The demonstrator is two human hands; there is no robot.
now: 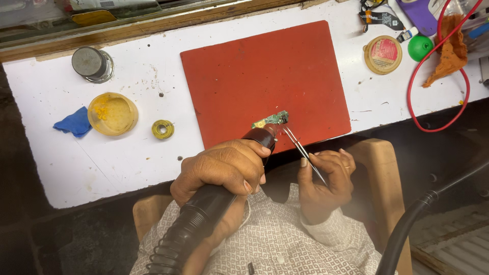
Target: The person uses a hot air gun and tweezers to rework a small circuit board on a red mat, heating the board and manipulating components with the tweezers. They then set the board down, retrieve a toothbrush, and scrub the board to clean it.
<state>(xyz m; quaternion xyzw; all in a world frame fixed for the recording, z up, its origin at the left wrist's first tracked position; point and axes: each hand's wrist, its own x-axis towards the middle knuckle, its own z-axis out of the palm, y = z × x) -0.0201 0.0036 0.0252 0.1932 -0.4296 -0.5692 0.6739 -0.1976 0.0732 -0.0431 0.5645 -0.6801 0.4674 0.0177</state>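
Observation:
A small green circuit board [273,119] lies near the front edge of a red mat [254,71] on the white bench. My left hand [221,170] grips the black handle of a hot-air tool [204,214] with a ribbed hose. Its dark nozzle [262,136] points at the board from just below it. My right hand [326,181] pinches thin metal tweezers [300,147], and their tips reach the board's right end. Whether the tips grip a part is too small to tell.
Left of the mat are a yellow round tin [112,113], a blue cloth [75,122], a small solder spool [163,129] and a metal cylinder [91,63]. At the right are a red-lidded tin [383,54], a green ball [420,47], an orange rag [448,51] and a red cable [438,119].

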